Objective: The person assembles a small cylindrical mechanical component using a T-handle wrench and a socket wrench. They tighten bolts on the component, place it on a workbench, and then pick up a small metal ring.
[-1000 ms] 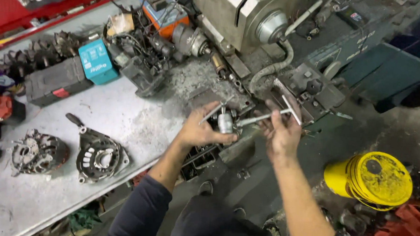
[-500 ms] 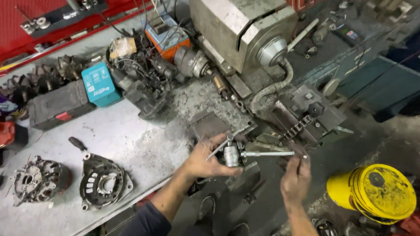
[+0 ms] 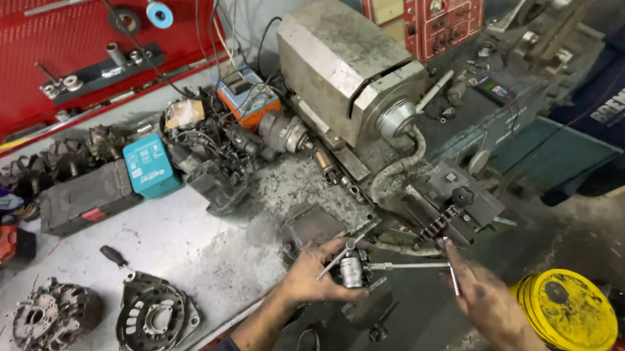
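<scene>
Two bare hands work at the front edge of a dirty grey workbench (image 3: 183, 240). The left hand (image 3: 315, 274) is curled tight around a small shiny metal chuck (image 3: 351, 272), which sits just in front of the bench edge, below the big grey lathe (image 3: 345, 64). A thin silver rod (image 3: 337, 259) pokes up and left out of the chuck, between the fingers. The right hand (image 3: 486, 299) pinches the far end of a long T-handle key (image 3: 421, 266). The key runs straight across from that hand into the side of the chuck.

To do this turn well, I think the left hand should hold the chuck very still, so it does not spin with the key. The key should stay pushed all the way in and be kept level. If it tips, it may slip out and knock a finger. Slow, even turns look safer than quick ones, as both hands look greasy.

Other things lie well apart from the hands. A black alternator housing (image 3: 153, 316) lies near the front left of the bench, with a black-handled screwdriver (image 3: 116, 257) just beside it. A small blue box (image 3: 148, 165) stands further back. A yellow bucket (image 3: 566, 313) sits low on the right, near the right hand.
</scene>
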